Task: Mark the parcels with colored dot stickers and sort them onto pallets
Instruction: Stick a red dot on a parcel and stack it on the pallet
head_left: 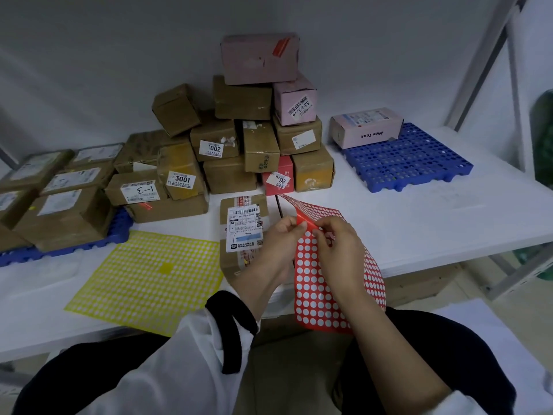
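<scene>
Lower frame: white sleeves with a black cuff, both forearms reaching up toward centre. Right hand [338, 253] and left hand [279, 238] meeting at centre frame over the red dot-sticker sheet with white round gaps [329, 283], held off the white table top [419, 223]. Fingertips of both hands pinched together on a folded red edge at the top of the sheet; whether a single dot is already lifted, cannot tell.

Just left of the hands, touching the left wrist area: brown cardboard parcel with a white barcode label [244, 232], flat on the table, label up. Judged the parcel awaiting its mark.

Lower left of centre: yellow dot-sticker sheet [146, 280], flat on the table, not held.

Left edge: blue plastic pallet [119, 232] loaded with brown labelled parcels. Centre, further back: unsorted stack of brown and pink boxes [239, 130]. Upper right: second blue perforated pallet [410, 160] bearing one pink-and-white carton [366, 125].

Step in hand, judged: peeling one red dot. Recommended: bend backing sharply away from the dot, lift by the rim only, keep adhesive off fingertips, press onto bare cardboard clear of the barcode, then sort to the matching pallet.
</scene>
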